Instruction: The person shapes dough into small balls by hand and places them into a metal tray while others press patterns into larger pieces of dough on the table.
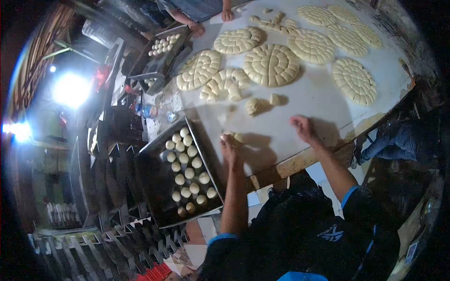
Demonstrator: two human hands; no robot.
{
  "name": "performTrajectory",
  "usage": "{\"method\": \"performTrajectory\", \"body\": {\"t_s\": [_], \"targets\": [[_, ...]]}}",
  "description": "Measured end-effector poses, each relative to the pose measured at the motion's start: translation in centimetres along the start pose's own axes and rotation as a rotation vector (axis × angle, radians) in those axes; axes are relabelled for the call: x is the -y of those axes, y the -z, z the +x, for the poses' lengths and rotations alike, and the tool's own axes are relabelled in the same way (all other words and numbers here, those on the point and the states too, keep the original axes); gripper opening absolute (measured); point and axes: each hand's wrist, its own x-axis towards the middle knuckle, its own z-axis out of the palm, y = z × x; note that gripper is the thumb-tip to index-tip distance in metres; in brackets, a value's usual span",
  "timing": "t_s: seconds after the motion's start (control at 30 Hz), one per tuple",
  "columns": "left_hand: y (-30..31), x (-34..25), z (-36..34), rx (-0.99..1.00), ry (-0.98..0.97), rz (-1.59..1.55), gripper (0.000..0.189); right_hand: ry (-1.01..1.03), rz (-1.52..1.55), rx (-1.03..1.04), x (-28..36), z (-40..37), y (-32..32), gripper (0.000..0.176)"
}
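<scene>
At the near edge of the white table [262,117], my left hand [228,146] is closed around a small piece of dough [238,137], part of which shows beside the fingers. My right hand [303,129] is farther right over the table, loosely curled with the thumb side apart and nothing visible in it. A crumpled lump of dough [257,107] and a small cut piece of dough [275,99] lie ahead of both hands. To the left, a dark metal tray [154,201] holds several round dough balls [189,173].
Large dough discs [271,65], scored into pieces, cover the far part of the table. A partly taken-apart disc [225,85] lies left of centre. Another tray [161,65] with dough balls stands at the far left. Across the table, a co-worker's hand [198,30] rests near that tray.
</scene>
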Motion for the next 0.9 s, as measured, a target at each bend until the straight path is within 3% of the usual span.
{"method": "performTrajectory", "body": {"t_s": [0.03,0.07,0.1,0.13,0.17,0.23,0.27,0.33,0.4,0.43,0.47,0.5,0.53,0.57,0.6,0.63,0.67,0.7,0.77,0.8,0.83,0.9], "targets": [[-0.3,-0.3,-2.7,0.001,0.041,0.017,0.031,0.014,0.047,0.150,1.8,-2.0,-2.1,0.040],[-1.6,-0.7,-5.3,0.019,0.085,-0.064,0.030,-0.191,0.007,0.193,1.2,-4.0,-5.6,0.044],[-3.1,-1.2,-7.3,0.037,0.128,-0.149,0.028,-0.268,0.192,0.121,1.1,-6.3,-9.7,0.046],[-3.3,-1.4,-8.8,0.094,0.295,-0.197,0.029,-0.206,0.204,0.128,1.4,-6.9,-11.2,0.035],[-2.6,0.1,-9.4,0.134,0.142,-0.148,0.031,-0.144,0.217,0.135,1.8,-7.4,-12.6,0.029],[-1.0,4.0,-9.5,0.214,-0.171,-0.041,0.035,-0.046,0.347,-0.201,2.9,-8.6,-15.6,0.031],[-0.8,2.7,-9.7,0.222,-0.304,0.250,0.037,0.001,0.311,-0.266,3.1,-9.0,-15.7,0.031],[-0.6,-0.4,-10.6,0.226,-0.245,0.419,0.038,0.101,0.235,-0.389,3.3,-8.8,-14.8,0.032],[0.1,-0.7,-10.7,0.210,-0.197,0.650,0.034,-0.018,0.316,-0.496,3.4,-8.7,-12.5,0.034],[0.3,-0.6,-10.9,0.168,-0.140,0.619,0.033,-0.079,0.361,-0.556,4.2,-8.3,-11.0,0.036],[0.4,-0.8,-11.3,0.128,-0.088,0.592,0.033,-0.288,0.651,-0.595,7.8,-7.2,-8.3,0.039],[0.3,-1.1,-11.4,0.089,-0.044,0.565,0.033,-0.176,0.379,-0.660,1.5,-5.7,-5.3,0.033],[1.0,-0.6,-11.7,0.160,-0.102,0.586,0.027,-0.127,0.508,-0.586,-3.1,-4.4,-1.3,0.027],[1.6,-0.1,-12.1,0.230,-0.162,0.606,0.023,-0.127,0.371,-0.622,1.2,-4.2,1.5,0.029],[0.8,-0.8,-12.2,0.334,-0.302,0.929,0.023,-0.006,0.195,-0.515,2.2,-4.6,4.4,0.037],[0.0,-1.5,-12.4,0.428,-0.441,1.254,0.024,-0.059,0.100,-0.420,-0.1,-4.9,7.0,0.031],[2.7,1.3,-11.5,0.435,-0.758,1.678,0.030,0.175,-0.387,-0.172,-1.1,-4.8,10.6,0.029],[1.8,0.6,-9.8,0.374,-0.717,1.642,0.033,0.406,-0.867,0.096,-1.4,-4.1,13.2,0.028],[-1.5,-1.3,-6.4,0.269,-0.628,1.573,0.038,0.423,-0.811,0.147,0.7,-0.9,14.6,0.026],[-3.8,-1.1,-4.6,0.139,-0.700,1.595,0.044,0.423,-0.781,0.170,1.3,0.6,14.3,0.026],[-7.1,-1.8,-3.5,0.136,-0.540,1.467,0.038,0.490,-0.745,0.102,0.8,2.8,13.0,0.025],[-10.6,1.2,-2.0,0.178,-0.643,1.256,0.031,0.516,-0.627,0.005,-0.3,6.4,8.8,0.023]]}}
